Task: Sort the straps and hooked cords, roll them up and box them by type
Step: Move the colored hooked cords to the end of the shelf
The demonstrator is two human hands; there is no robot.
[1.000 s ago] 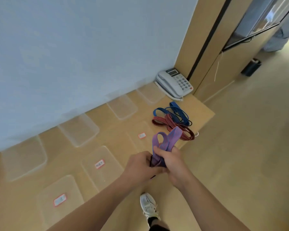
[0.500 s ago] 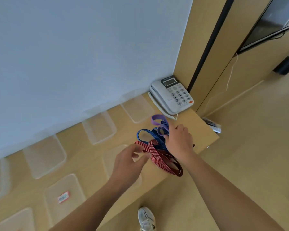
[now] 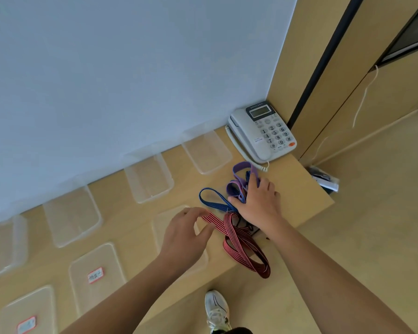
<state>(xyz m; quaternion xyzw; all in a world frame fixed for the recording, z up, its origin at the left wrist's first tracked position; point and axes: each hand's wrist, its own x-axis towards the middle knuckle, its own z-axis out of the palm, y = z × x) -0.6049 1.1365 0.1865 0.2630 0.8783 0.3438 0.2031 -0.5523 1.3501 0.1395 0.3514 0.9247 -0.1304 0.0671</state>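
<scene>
Three straps lie tangled near the right end of the wooden counter (image 3: pixel 121 227), in front of clear boxes (image 3: pixel 150 180) and labelled lids (image 3: pixel 95 271). The left hand (image 3: pixel 184 233) pinches one end of the red striped strap (image 3: pixel 239 242) between thumb and fingers; to do this well, I judge it should draw that end clear of the heap before rolling, so no loop snags. Next right, the blue strap (image 3: pixel 212 201) loops out from under the right hand (image 3: pixel 258 203), whose straight fingers press flat on the purple strap (image 3: pixel 238 186), pinning the pile just short of the telephone (image 3: pixel 261 133). Compared with a second ago, the purple strap has gone from both hands' grip down onto the heap, and the left hand has switched to the red one.
</scene>
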